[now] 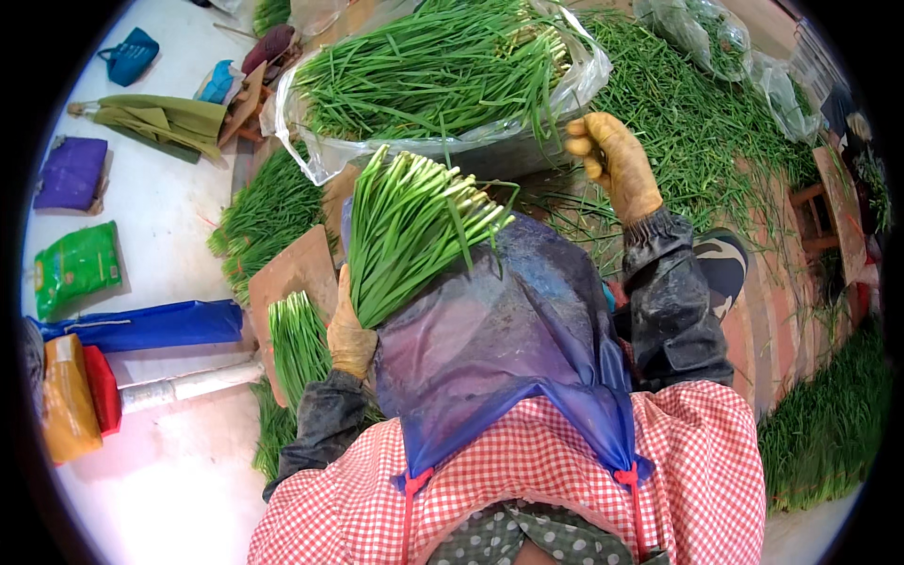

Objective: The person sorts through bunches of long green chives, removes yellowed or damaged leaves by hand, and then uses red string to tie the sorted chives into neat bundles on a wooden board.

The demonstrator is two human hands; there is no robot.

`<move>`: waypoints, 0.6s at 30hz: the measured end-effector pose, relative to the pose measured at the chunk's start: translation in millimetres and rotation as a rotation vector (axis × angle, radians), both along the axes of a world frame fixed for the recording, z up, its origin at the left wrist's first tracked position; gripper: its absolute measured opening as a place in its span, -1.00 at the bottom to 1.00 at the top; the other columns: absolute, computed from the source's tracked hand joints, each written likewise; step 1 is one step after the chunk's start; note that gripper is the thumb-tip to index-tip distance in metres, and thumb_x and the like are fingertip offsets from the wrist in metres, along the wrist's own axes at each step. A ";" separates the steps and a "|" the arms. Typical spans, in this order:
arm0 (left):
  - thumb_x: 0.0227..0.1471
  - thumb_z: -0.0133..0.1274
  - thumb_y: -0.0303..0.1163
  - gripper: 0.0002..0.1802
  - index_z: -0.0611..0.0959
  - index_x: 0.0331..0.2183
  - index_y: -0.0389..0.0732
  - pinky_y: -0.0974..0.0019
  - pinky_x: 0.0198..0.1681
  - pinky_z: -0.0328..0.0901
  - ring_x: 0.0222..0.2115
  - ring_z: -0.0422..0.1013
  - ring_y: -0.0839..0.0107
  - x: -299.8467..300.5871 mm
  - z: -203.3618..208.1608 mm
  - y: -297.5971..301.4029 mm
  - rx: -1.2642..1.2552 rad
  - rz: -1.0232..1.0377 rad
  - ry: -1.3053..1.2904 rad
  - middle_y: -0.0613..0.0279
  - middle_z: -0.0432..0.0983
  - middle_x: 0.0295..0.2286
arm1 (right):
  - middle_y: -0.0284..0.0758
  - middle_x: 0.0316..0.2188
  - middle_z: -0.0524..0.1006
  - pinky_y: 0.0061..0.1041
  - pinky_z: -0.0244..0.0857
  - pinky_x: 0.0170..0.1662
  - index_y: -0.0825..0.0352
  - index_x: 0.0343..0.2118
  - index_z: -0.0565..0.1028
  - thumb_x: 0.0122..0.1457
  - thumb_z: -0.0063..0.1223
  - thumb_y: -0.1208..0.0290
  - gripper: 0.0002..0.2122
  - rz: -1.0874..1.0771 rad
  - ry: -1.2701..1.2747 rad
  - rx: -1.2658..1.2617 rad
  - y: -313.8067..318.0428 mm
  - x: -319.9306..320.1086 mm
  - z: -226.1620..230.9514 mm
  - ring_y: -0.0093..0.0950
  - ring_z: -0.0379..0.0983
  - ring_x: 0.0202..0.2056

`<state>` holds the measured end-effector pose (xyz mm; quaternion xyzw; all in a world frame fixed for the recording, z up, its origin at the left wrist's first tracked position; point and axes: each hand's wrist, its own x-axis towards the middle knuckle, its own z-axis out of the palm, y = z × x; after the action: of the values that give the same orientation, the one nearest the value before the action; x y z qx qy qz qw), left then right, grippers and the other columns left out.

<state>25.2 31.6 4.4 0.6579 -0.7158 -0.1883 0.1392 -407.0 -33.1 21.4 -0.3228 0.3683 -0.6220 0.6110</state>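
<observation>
My left hand (351,337), in a yellowish work glove, is wrapped round a thick bunch of green chives (405,235). Their pale cut ends point up and to the right, and the bunch rests over the blue plastic apron (499,320) on my lap. My right hand (617,168), gloved the same way, is raised beside the right edge of a clear plastic bag (320,155) heaped with loose chives (424,75). Its fingers are curled in, and whatever may be between them cannot be made out. A smaller bunch of chives (297,344) lies on a board beside my left wrist.
Loose chive leaves (669,122) cover the floor at the far right. More bunches (268,212) lie left of the bag, and others (829,424) at the lower right. Along the left wall are a green packet (78,268), a purple pouch (71,173) and a blue roll (169,325).
</observation>
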 end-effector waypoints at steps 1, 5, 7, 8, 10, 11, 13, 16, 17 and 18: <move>-0.07 0.13 -0.55 -0.08 0.09 0.29 -0.17 0.24 0.11 0.23 0.13 0.28 0.06 -1.2 -3.7 -3.8 0.002 -0.004 0.034 -0.04 0.22 0.18 | -0.38 -0.40 0.54 -0.62 0.32 -0.51 0.39 -0.11 0.44 0.17 0.13 0.08 -0.57 -0.087 0.222 0.083 4.1 5.3 9.5 -0.64 0.34 -0.61; -0.10 0.13 -0.62 -0.06 0.11 0.29 -0.14 0.29 0.03 0.29 0.03 0.39 0.07 9.2 -28.0 -22.0 -0.158 -0.226 0.056 -0.02 0.30 0.13 | -0.27 -0.35 0.58 -0.47 0.36 -0.42 0.35 -0.09 0.52 0.20 0.11 0.14 -0.63 0.188 0.589 0.112 -6.7 60.0 -47.9 -0.53 0.47 -0.48; -0.05 0.14 -0.58 -0.13 0.14 0.27 -0.23 0.30 0.07 0.26 0.06 0.35 0.08 13.1 -33.4 -29.2 -0.164 -0.317 0.139 -0.06 0.31 0.12 | -0.29 -0.48 0.56 -0.45 0.34 -0.43 0.37 -0.29 0.56 0.23 0.04 0.23 -0.74 -0.110 0.850 0.073 -22.8 55.8 -56.4 -0.54 0.48 -0.52; -0.01 0.10 -0.58 -0.21 0.18 0.24 -0.31 0.30 0.10 0.23 0.10 0.30 0.10 9.5 -32.6 -28.2 -0.138 -0.291 0.142 -0.07 0.30 0.11 | -0.33 -0.54 0.54 -0.48 0.32 -0.45 0.36 -0.36 0.55 0.23 0.00 0.29 -0.78 -0.228 0.756 0.139 -27.4 44.1 -57.8 -0.53 0.46 -0.58; -0.02 0.11 -0.57 -0.21 0.19 0.24 -0.30 0.29 0.09 0.24 0.09 0.31 0.09 8.3 -32.1 -32.3 -0.210 -0.388 0.091 -0.08 0.31 0.10 | -0.37 -0.63 0.47 -0.50 0.27 -0.53 0.36 -0.44 0.49 0.21 0.00 0.24 -0.74 -0.385 0.591 0.285 -36.0 -10.4 -88.9 -0.55 0.38 -0.67; -0.02 0.11 -0.57 -0.21 0.19 0.24 -0.29 0.29 0.09 0.24 0.09 0.32 0.09 13.9 -27.7 -29.8 -0.249 -0.415 0.049 -0.09 0.31 0.10 | -0.38 -0.66 0.43 -0.58 0.16 -0.64 0.38 -0.43 0.46 0.22 0.03 0.12 -0.66 -0.260 0.546 0.365 -24.6 -27.9 -82.9 -0.62 0.27 -0.73; -0.07 0.13 -0.59 -0.14 0.17 0.25 -0.26 0.28 0.09 0.24 0.07 0.34 0.07 9.0 -21.7 -22.5 -0.084 -0.238 0.208 -0.10 0.34 0.08 | -0.45 -0.70 0.35 -0.66 0.02 -0.70 0.39 -0.37 0.45 0.23 0.01 0.02 -0.58 0.008 0.295 0.611 -8.4 -14.4 -75.9 -0.69 0.14 -0.78; -0.12 0.14 -0.63 -0.08 0.15 0.27 -0.24 0.27 0.08 0.24 0.05 0.36 0.06 6.0 -26.3 -22.7 -0.148 -0.235 0.206 -0.10 0.38 0.05 | -0.59 -0.74 0.18 -0.71 -0.10 -0.73 0.36 -0.26 0.46 0.31 -0.16 -0.07 -0.53 0.637 -0.152 0.552 36.0 62.5 -47.0 -0.77 0.01 -0.78; -0.13 0.14 -0.64 -0.07 0.14 0.27 -0.23 0.27 0.07 0.25 0.05 0.37 0.06 6.8 -27.1 -23.1 -0.141 -0.235 0.219 -0.10 0.39 0.05 | -0.60 -0.74 0.15 -0.72 -0.11 -0.74 0.34 -0.29 0.46 0.33 -0.18 -0.03 -0.56 0.725 -0.358 0.428 46.8 87.0 -40.1 -0.76 -0.01 -0.79; -0.14 0.13 -0.66 -0.06 0.13 0.27 -0.22 0.27 0.07 0.25 0.05 0.37 0.06 9.6 -28.7 -22.3 -0.133 -0.229 0.227 -0.10 0.39 0.04 | -0.61 -0.74 0.15 -0.71 -0.10 -0.75 0.31 -0.32 0.45 0.34 -0.18 0.01 -0.60 0.672 -0.451 0.367 40.2 93.8 -40.4 -0.76 0.01 -0.79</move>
<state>34.8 9.3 -24.4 0.5361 -0.7766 -0.2283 0.2398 -313.2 7.1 -19.0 -0.1671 0.2046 -0.3681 0.8915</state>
